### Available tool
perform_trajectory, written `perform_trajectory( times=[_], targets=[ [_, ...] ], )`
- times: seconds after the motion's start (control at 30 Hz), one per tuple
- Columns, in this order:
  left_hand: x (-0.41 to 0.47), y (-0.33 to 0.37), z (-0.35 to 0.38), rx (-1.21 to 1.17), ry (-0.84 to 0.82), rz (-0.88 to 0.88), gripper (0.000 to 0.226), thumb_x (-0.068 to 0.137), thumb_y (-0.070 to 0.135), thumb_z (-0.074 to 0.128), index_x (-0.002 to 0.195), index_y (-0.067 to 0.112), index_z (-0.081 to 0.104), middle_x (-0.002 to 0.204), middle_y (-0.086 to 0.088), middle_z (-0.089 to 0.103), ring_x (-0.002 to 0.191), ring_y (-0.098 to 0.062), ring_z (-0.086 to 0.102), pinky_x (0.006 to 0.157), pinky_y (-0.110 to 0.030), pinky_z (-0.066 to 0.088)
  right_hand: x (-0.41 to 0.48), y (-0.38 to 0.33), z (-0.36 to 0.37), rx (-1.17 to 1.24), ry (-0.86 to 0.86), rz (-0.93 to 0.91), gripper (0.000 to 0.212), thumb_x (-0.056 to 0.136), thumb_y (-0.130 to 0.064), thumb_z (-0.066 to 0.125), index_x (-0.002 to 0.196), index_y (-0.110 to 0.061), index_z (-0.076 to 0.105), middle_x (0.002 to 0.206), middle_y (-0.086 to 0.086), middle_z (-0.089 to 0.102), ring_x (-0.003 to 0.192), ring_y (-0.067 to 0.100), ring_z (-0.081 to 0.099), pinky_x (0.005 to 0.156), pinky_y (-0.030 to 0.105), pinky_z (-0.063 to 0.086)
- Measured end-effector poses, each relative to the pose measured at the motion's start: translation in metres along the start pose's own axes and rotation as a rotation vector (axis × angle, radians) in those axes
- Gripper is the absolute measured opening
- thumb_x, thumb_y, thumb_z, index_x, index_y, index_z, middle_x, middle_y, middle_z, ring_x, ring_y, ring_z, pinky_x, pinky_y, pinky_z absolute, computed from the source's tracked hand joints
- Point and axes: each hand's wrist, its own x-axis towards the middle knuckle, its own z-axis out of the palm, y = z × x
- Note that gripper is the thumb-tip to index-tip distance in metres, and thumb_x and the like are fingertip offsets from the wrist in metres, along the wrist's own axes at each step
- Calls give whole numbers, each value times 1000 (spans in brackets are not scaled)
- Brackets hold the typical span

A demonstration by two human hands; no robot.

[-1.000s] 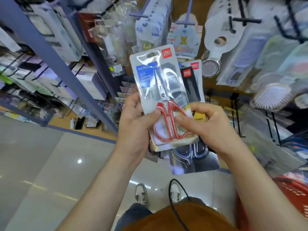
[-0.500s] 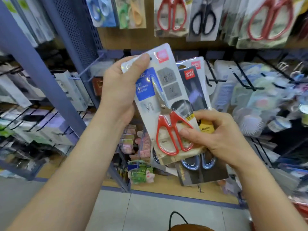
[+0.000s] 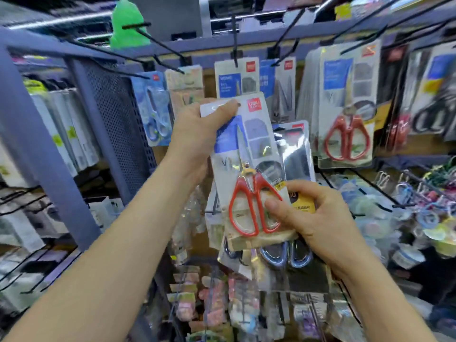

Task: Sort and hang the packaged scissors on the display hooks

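A pack of red-handled scissors (image 3: 249, 169) is held upright in front of the display. My left hand (image 3: 197, 134) grips its top left corner, thumb across the card. My right hand (image 3: 313, 218) pinches its lower end together with a dark pack of blue-handled scissors (image 3: 293, 154) stacked behind it. Black display hooks (image 3: 235, 49) jut out from the rail above. A matching red-handled pack (image 3: 345, 107) hangs on a hook at the right, and other scissor packs (image 3: 155, 107) hang at the left and centre.
A blue perforated upright panel (image 3: 116, 114) and a shelf post stand at the left. Hooks with coloured hair ties and small goods (image 3: 419, 208) fill the lower right. More packaged goods hang below the hands. A green item (image 3: 127, 23) hangs at the top left.
The view has tilted up, so the rows of hanging scissor packs and hooks now fill the frame. Both hands have lifted the two packs higher towards the hooks, keeping the same grips.
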Motion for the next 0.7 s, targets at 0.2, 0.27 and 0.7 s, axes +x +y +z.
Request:
perform_trajectory(
  times=[0.2,0.27,0.7],
  targets=[
    [60,35,19,148,85,237,14,89,16,71,75,14,68,74,-4,67,67,-15,57,65,-30,48,52,-26,10,-27,110,-125,22,66,-46,75,74,-26,75,70,-11,73,64,0,65,67,16,48],
    [74,37,18,145,96,248,13,87,17,73,74,18,70,75,-2,72,72,-16,63,71,-39,55,65,-29,10,-51,121,-142,17,70,-46,75,75,-30,75,69,-13,72,64,-1,62,68,17,46],
    [82,23,16,34,-25,-87,22,98,15,58,118,9,55,92,-7,72,75,-20,71,68,-40,60,78,-19,11,-21,100,-91,14,85,-35,74,84,-21,75,77,-6,75,70,2,65,70,15,48]
  ],
)
